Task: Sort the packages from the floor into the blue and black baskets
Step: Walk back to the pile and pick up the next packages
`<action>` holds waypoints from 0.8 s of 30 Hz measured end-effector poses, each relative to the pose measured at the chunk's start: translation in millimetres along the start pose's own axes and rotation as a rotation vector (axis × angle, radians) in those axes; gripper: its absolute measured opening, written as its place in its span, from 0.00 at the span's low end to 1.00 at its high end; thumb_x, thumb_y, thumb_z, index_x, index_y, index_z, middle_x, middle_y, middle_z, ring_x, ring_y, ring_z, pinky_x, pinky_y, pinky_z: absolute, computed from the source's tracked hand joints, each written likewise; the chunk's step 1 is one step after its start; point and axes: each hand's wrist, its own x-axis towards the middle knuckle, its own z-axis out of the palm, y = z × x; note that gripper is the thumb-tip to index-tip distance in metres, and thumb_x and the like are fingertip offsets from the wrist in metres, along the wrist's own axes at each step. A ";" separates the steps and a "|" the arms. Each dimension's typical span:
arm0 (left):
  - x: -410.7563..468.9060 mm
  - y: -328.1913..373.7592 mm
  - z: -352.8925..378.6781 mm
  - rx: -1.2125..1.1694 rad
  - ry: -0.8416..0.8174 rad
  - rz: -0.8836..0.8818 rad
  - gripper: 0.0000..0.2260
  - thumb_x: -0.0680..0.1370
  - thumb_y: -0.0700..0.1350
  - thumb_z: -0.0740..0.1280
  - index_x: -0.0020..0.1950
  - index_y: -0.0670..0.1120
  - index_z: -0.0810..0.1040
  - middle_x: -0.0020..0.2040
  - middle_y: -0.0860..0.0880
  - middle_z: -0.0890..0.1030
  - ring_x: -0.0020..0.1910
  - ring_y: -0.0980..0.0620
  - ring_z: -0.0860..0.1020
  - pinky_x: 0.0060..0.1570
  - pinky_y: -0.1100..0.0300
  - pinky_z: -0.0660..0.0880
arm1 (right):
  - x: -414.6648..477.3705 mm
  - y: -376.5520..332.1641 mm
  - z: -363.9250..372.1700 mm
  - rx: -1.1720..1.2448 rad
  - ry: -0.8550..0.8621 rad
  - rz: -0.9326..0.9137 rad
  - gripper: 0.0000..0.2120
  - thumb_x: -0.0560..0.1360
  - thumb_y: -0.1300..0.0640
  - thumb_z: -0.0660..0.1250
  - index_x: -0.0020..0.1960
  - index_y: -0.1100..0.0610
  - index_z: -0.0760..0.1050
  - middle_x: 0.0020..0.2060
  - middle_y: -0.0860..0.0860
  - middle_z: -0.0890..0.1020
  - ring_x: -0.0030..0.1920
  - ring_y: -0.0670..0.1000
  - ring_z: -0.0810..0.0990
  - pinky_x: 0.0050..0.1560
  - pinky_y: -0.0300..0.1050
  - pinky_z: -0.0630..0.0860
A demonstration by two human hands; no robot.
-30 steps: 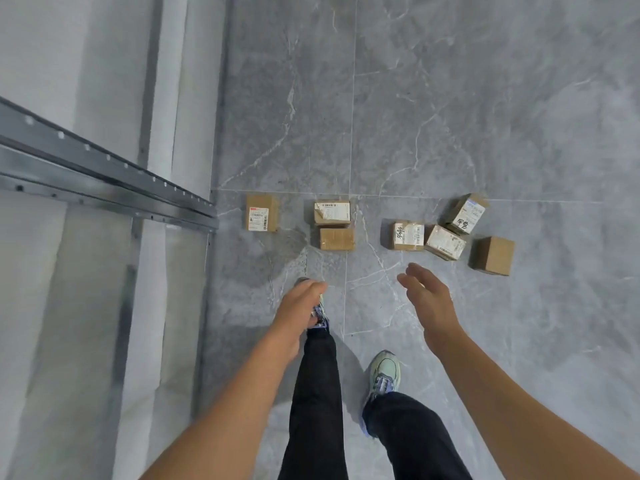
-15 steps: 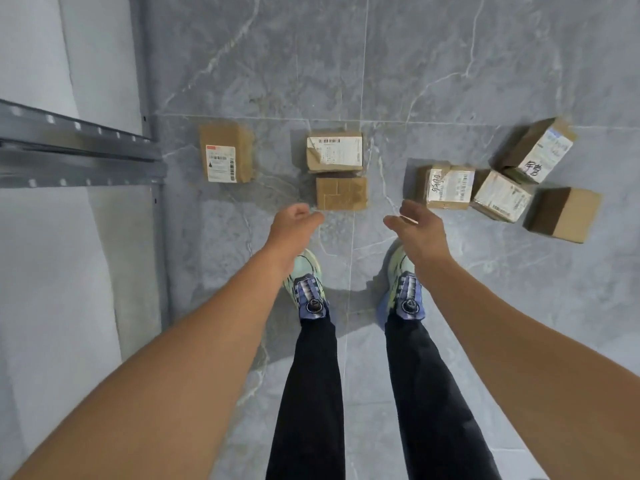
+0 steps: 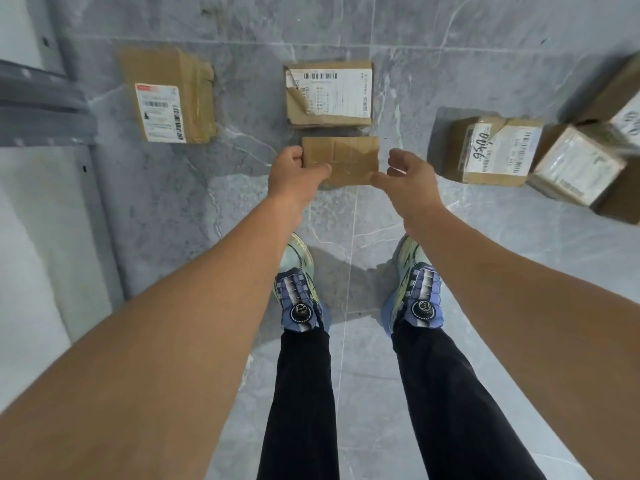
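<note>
Here the left grip (image 3: pixel 294 171) curls round the left end of the plain box (image 3: pixel 346 155) on the floor (image 3: pixel 221 209), thumb across its near edge. The right grip (image 3: pixel 410 171) hangs spread and empty just off the right end, likely to clamp from both sides. Just beyond lies a labelled box (image 3: pixel 329 95). Both are closed, contents hidden; neither basket shows.
</note>
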 end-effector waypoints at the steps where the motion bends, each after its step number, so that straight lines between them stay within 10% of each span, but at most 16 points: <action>1: 4.4 -2.7 1.4 -0.004 -0.004 0.005 0.13 0.78 0.38 0.74 0.57 0.49 0.75 0.48 0.55 0.81 0.47 0.58 0.80 0.43 0.68 0.73 | 4.8 0.3 2.5 0.002 -0.004 0.002 0.34 0.75 0.59 0.78 0.78 0.57 0.69 0.71 0.50 0.77 0.67 0.48 0.77 0.71 0.48 0.75; 10: 23.0 -17.9 8.6 0.023 -0.018 0.027 0.14 0.76 0.40 0.76 0.58 0.49 0.77 0.53 0.50 0.83 0.52 0.52 0.81 0.45 0.63 0.74 | 29.1 7.6 15.7 0.049 -0.049 -0.023 0.20 0.75 0.66 0.74 0.65 0.55 0.79 0.50 0.43 0.84 0.51 0.42 0.83 0.43 0.28 0.75; 24: -67.3 -7.1 -17.9 -0.138 -0.005 0.070 0.21 0.76 0.44 0.77 0.67 0.47 0.75 0.57 0.53 0.83 0.54 0.60 0.80 0.47 0.69 0.72 | -55.8 -14.6 -14.5 0.098 -0.078 -0.134 0.23 0.74 0.65 0.73 0.68 0.55 0.79 0.56 0.47 0.87 0.57 0.46 0.85 0.53 0.36 0.80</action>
